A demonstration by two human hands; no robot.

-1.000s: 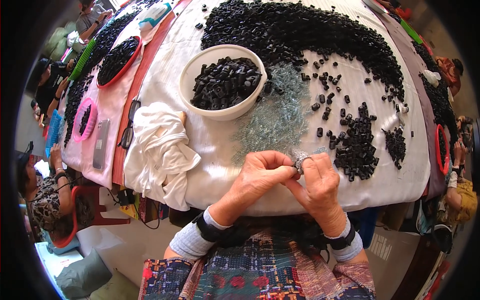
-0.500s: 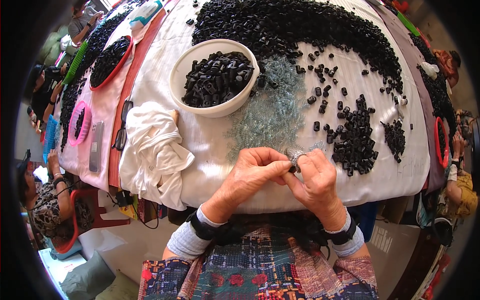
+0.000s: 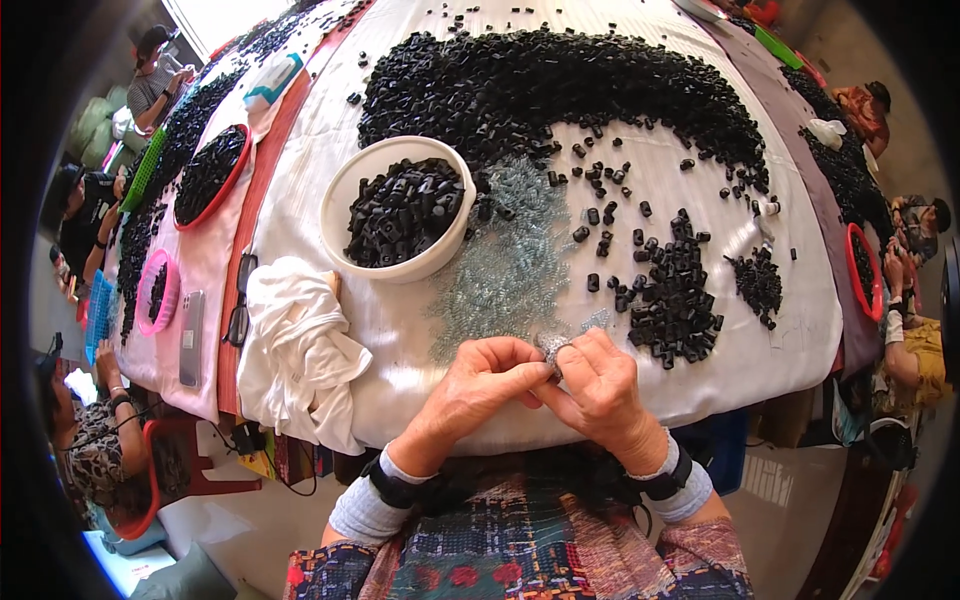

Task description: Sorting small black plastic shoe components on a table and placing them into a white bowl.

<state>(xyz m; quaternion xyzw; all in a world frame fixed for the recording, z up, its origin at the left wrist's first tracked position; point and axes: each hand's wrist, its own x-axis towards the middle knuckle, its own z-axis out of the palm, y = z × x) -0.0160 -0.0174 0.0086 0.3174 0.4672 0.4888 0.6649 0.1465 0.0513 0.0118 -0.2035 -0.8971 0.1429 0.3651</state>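
Together, the left hand [image 3: 478,385] and right hand [image 3: 600,385] are meeting fingertip to fingertip at the near edge of the white table [image 3: 800,340], both pinching a small cluster of silvery springs [image 3: 552,345], just short of the spread spring pile [image 3: 505,270] and white bowl [image 3: 345,255].

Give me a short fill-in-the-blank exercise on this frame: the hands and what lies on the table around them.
1. Both hands, the left hand and the right hand, meet around a small clump of ____ springs.
2. The white bowl is filled with small ____ parts.
3. A crumpled white ____ lies to the left of the hands.
4. The loose pile of springs lies to the ____ of the bowl.

Missing words: silvery; black; cloth; right
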